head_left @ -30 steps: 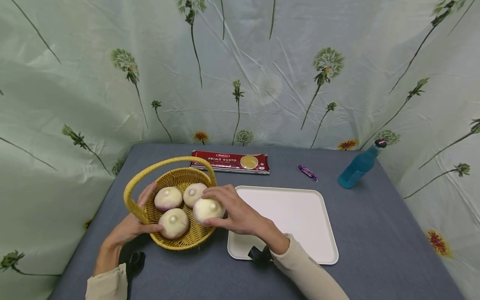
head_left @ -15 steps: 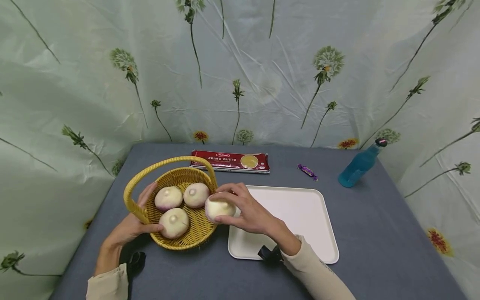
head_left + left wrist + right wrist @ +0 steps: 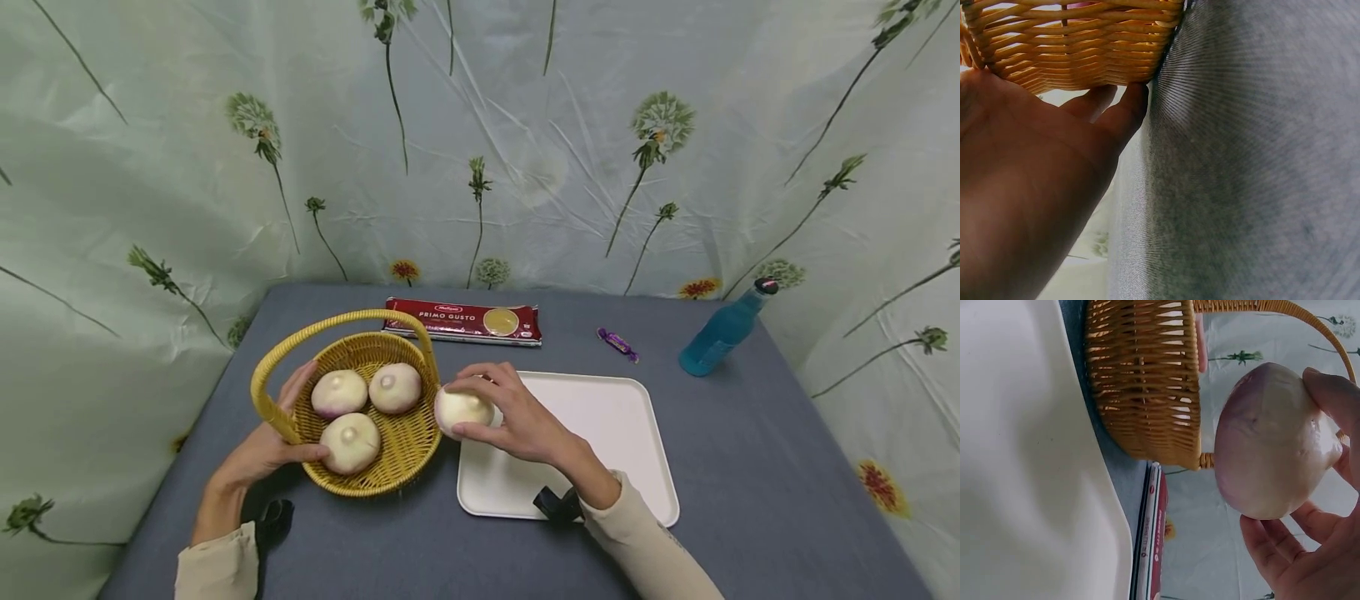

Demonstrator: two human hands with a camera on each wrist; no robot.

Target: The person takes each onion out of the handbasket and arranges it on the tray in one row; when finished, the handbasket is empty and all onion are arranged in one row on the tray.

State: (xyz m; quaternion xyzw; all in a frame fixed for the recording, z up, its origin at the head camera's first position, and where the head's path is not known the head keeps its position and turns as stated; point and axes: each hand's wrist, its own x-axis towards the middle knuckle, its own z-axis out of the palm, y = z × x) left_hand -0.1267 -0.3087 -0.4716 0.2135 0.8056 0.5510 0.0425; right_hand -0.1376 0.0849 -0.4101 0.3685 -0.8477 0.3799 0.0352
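A yellow wicker basket (image 3: pixel 408 462) with an arched handle holds three white turnips with purplish undersides, one of them a turnip (image 3: pixel 350 443) near its front. My left hand (image 3: pixel 258 454) grips the basket's left side, thumb over the rim; in the left wrist view its fingers lie against the woven wall (image 3: pixel 1085 50). Just past the basket's right rim, my right hand (image 3: pixel 517 417) holds another turnip (image 3: pixel 459 410) between thumb and fingers, raised above the left edge of a white tray (image 3: pixel 585 450). The right wrist view shows this turnip (image 3: pixel 1272 444) from below, apart from the basket.
A red Primo Gusto pasta packet (image 3: pixel 465 322) lies behind the basket and tray. Farther right are a purple wrapped candy (image 3: pixel 618 344) and a blue bottle (image 3: pixel 723 333). A flowered curtain (image 3: pixel 562 150) stands behind the grey-blue table (image 3: pixel 750 483).
My right hand has lifted the turnip out over the basket's right rim and carried it right, to above the tray's left edge. My left hand has stayed on the basket.
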